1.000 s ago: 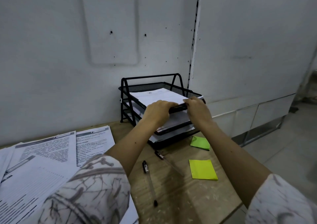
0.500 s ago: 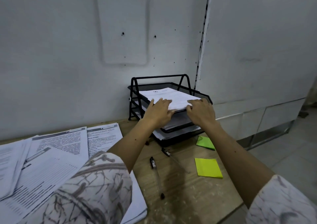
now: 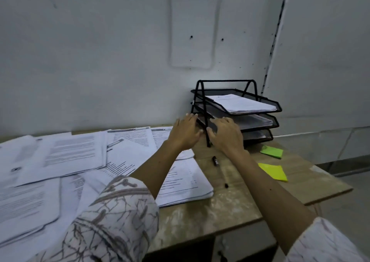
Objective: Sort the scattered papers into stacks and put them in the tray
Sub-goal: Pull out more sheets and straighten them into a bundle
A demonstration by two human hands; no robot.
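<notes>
Both hands [image 3: 206,134] withdrawn, open, empty.

I can read no text from my view. The scattered white printed paper sheets [image 3: 80,157] on the tan wooden table [image 3: 210,211] carry lines of print, too blurred to make out. The white paper stack [image 3: 243,104] in the black mesh tray [image 3: 275,106] is likewise illegible.

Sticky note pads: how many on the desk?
2. A green pad just right of the tray; a yellow pad nearer the desk's right edge. More could lie hidden under papers.
</notes>
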